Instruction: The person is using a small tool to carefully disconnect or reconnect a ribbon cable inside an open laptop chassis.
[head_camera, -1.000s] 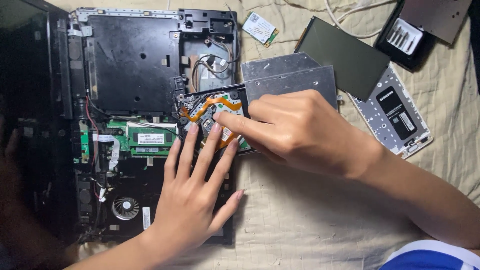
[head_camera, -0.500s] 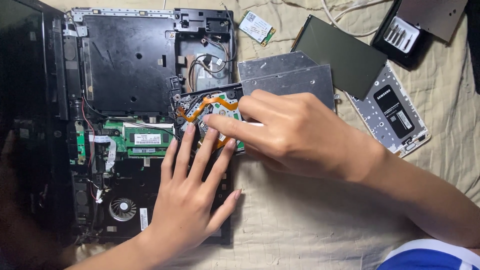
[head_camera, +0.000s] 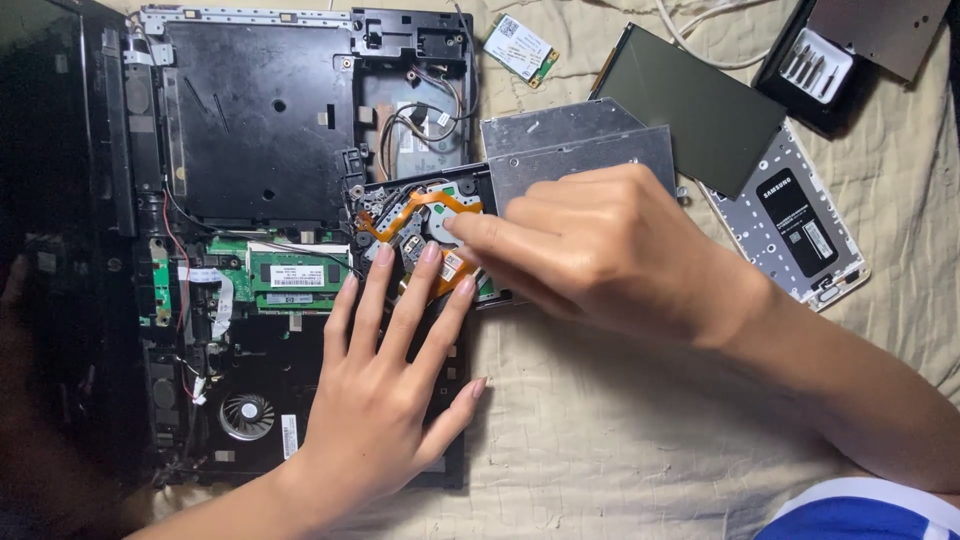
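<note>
An opened laptop base (head_camera: 250, 130) lies on a beige cloth, its circuit boards bare. A dismantled optical drive (head_camera: 420, 215) with an orange ribbon cable rests on the base's right edge, its grey metal casing (head_camera: 590, 155) reaching right. My left hand (head_camera: 385, 390) lies flat with fingers spread, fingertips pressing the drive's near edge. My right hand (head_camera: 590, 245) comes in from the right and covers the drive's right part. Its fingers are curled, with the fingertip on the orange ribbon area. Whether it holds a tool is hidden.
A green memory module (head_camera: 295, 275) and a cooling fan (head_camera: 246, 415) sit in the base. On the cloth to the right lie a dark flat panel (head_camera: 700, 110), a white-framed drive (head_camera: 800, 225), a small green wireless card (head_camera: 520, 48) and a case of screwdriver bits (head_camera: 815, 65).
My right hand has shifted slightly over the drive. The left hand stays pressed at the drive's near edge.
</note>
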